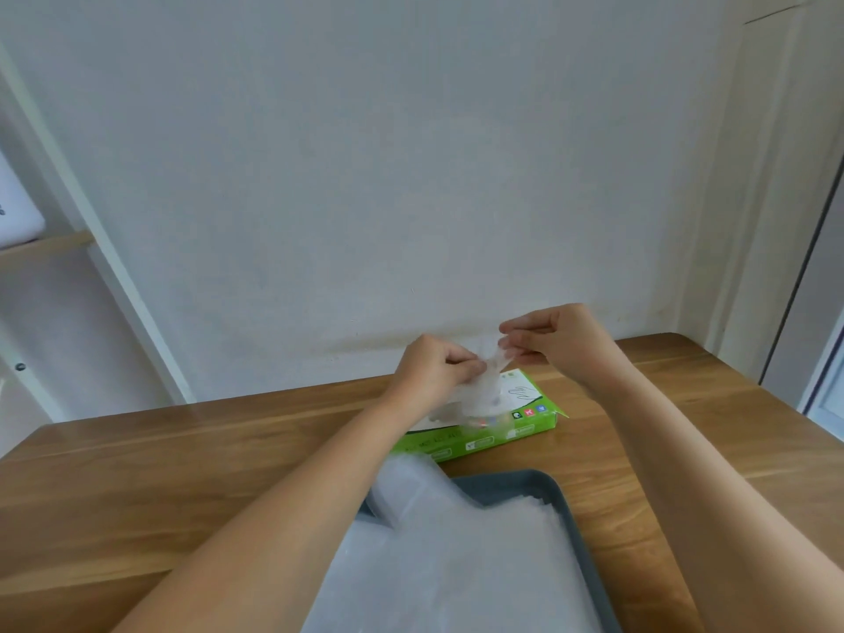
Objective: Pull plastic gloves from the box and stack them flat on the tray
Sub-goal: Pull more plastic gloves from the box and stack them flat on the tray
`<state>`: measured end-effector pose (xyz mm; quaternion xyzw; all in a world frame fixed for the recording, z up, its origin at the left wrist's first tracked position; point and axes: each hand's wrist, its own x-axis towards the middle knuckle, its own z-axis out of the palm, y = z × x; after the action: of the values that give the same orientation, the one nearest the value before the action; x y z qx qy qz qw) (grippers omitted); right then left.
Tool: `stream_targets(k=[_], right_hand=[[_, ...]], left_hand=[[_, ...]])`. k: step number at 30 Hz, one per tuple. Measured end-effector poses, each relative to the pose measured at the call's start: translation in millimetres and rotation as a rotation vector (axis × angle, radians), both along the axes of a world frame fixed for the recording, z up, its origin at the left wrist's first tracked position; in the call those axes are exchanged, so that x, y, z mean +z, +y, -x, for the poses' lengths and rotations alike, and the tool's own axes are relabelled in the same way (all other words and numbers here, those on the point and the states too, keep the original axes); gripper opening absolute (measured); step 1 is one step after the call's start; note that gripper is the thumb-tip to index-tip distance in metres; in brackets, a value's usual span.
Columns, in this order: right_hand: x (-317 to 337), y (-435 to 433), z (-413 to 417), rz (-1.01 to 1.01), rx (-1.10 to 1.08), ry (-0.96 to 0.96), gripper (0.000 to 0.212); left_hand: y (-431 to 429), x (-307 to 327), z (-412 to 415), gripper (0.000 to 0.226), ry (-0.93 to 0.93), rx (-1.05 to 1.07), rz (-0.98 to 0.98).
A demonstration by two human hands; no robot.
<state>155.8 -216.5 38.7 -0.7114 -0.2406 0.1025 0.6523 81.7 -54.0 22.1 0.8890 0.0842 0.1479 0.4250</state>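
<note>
Plastic glove (486,388) is thin, see-through and all crumpled. It is held up in the air just above the green box (516,424), at the far side of the table (182,472). The left hand (431,372) pinches it low down with curled fingers and thumb. The right hand (552,340) pinches its top edge with the fingertips, and its other fingers are curled in. The step in hand looks like pulling the glove out and opening it up. I cannot tell if its bottom end is free of the box. The glove's long way runs from up by the right hand, down and left toward the box, so it stands more up than flat. I cannot tell which end has the fingers, as it is too scrunched. Near the person, a grey tray (561,500) holds a pile of gloves (456,564) lying flat, and one part sticks out over the tray's far left rim. I think the next move needs the hands to pull apart gently so the glove goes smooth. Then they should bring it near and lay it flat on the pile without tearing it.
</note>
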Motion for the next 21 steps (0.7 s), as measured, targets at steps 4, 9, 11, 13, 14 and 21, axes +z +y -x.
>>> stream_targets(k=[4,9,11,13,14,21], right_hand=[[-10.1,0.0,-10.3,-0.014,-0.119,0.049,0.017],[-21.1,2.7,-16.6,-0.015,-0.171,0.190,0.034],[-21.7,5.0,-13.3,0.218,-0.081,0.191,0.065],[-21.6,7.6,-8.2,0.458,-0.024,0.127,0.060],[-21.7,8.8,-6.7,0.521,-0.021,0.091,0.046],[-16.8,15.6,-4.9,0.321,-0.236,-0.056,0.021]], left_hand=[[9.6,-6.0,6.7,0.009,-0.032,0.025,0.105],[13.6,-21.0,16.1,0.014,0.121,-0.082,-0.090],[12.5,-22.7,16.7,0.017,0.127,-0.065,-0.086],[11.9,-22.3,17.0,0.018,0.149,-0.047,-0.070],[12.2,-23.2,16.6,0.017,0.169,-0.050,-0.079],[1.0,-26.8,17.3,0.026,0.295,-0.143,-0.239]])
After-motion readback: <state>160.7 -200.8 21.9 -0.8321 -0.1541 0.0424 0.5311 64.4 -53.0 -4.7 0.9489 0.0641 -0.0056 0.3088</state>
